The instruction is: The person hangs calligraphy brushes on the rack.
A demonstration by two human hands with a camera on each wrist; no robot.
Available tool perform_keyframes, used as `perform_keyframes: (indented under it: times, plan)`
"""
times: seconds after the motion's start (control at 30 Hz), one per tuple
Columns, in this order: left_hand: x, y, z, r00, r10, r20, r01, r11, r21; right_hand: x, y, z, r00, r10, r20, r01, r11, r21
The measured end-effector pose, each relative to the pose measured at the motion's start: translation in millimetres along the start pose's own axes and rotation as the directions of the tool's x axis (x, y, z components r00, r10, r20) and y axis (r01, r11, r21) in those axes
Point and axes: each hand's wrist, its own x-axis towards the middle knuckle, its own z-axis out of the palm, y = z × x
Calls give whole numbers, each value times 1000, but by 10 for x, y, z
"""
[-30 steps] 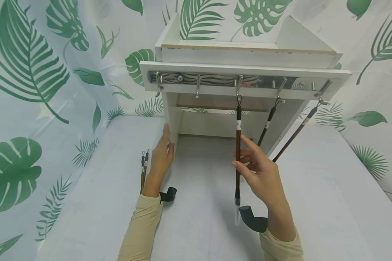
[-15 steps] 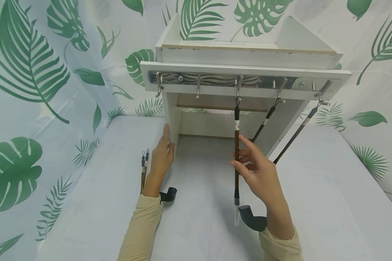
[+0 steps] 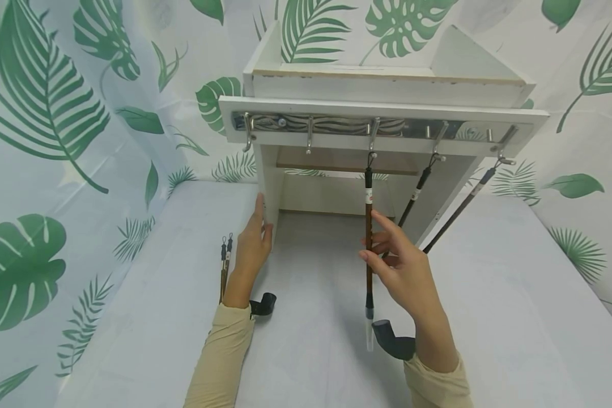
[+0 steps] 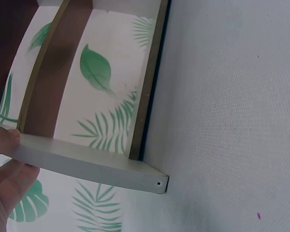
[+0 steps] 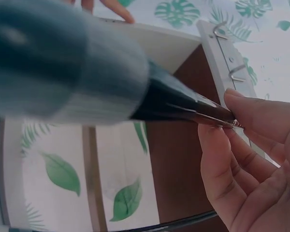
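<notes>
A calligraphy brush with a brown handle, white label and clear tip cap hangs nearly upright, its loop at the middle hook. My right hand pinches its handle between thumb and fingers; the right wrist view shows the blurred capped end close up. My left hand grips the left side panel of the white rack, thumb on one face and fingers on the other. Two more brushes, one nearer and one farther right, hang from the two right hooks.
Two brushes lie on the white table, partly behind my left forearm. Nothing hangs on the two left hooks, the outer one and the inner one. A metal-strip board spans the rack's front. Leaf-print cloth stands behind.
My right hand and the brush have shifted slightly left, and the brush hangs straighter. The neighbouring brushes sway a little. My left hand has stayed in place.
</notes>
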Motion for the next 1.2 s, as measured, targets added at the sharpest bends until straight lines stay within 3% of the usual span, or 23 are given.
perform_keyframes:
  times: [0.77,1.07,1.2]
  plan:
    - [3,2,2,1000,12,-8,-12,1000,0,15,43,-14,999,26,31,-24,997,-73]
    - [3,7,2,999,28,-17,-28,1000,6,13,55,-52,1000,17,2,-17,997,-74]
    - [-3,-3,6,999,32,-19,-32,999,15,6,84,-115,998,23,-52,-26,998,-53]
